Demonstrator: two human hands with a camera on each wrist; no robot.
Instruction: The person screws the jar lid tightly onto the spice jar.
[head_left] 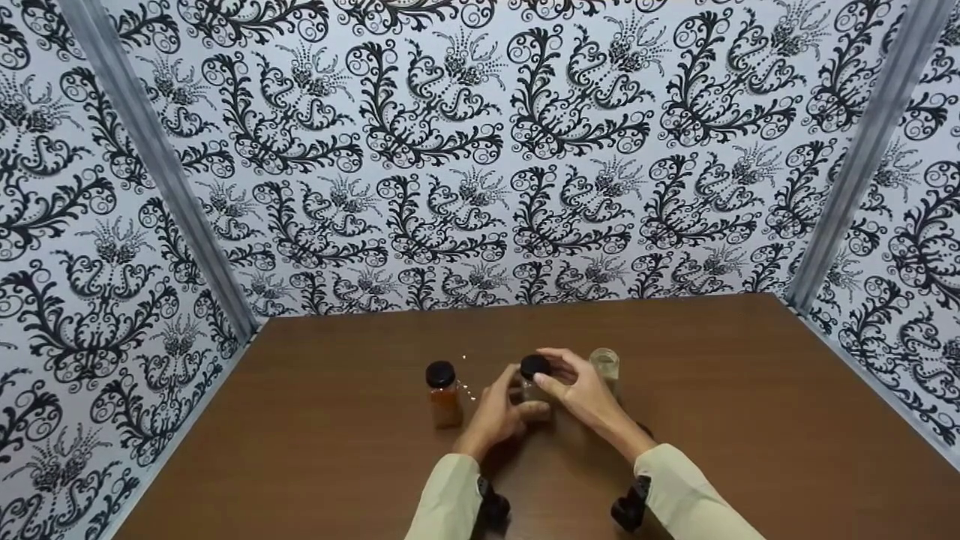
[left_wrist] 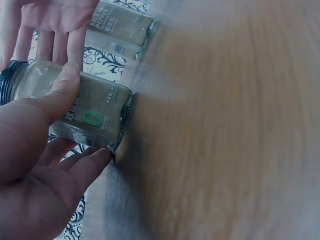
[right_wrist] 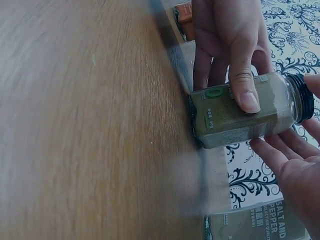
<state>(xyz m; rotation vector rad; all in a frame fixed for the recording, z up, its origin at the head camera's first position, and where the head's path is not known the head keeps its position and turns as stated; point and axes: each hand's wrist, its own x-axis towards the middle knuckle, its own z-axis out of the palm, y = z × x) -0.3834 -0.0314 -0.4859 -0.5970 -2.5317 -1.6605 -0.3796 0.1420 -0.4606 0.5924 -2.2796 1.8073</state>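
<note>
A clear spice jar of grey-green powder stands upright on the table between the two hands. My left hand grips it round the body, thumb across one face. At its top, the thumb and fingers of my right hand hold the black lid, which sits on the jar's mouth. Just right of it stands a second jar with no lid visible on top, labelled "SALT AND PEPPER" in the right wrist view. To the left of my left hand is a black-lidded jar of orange-red spice.
White specks lie on the brown table near the orange-red jar. A small dark object is partly hidden behind the right wrist. Patterned black-and-white walls enclose the table's back and sides.
</note>
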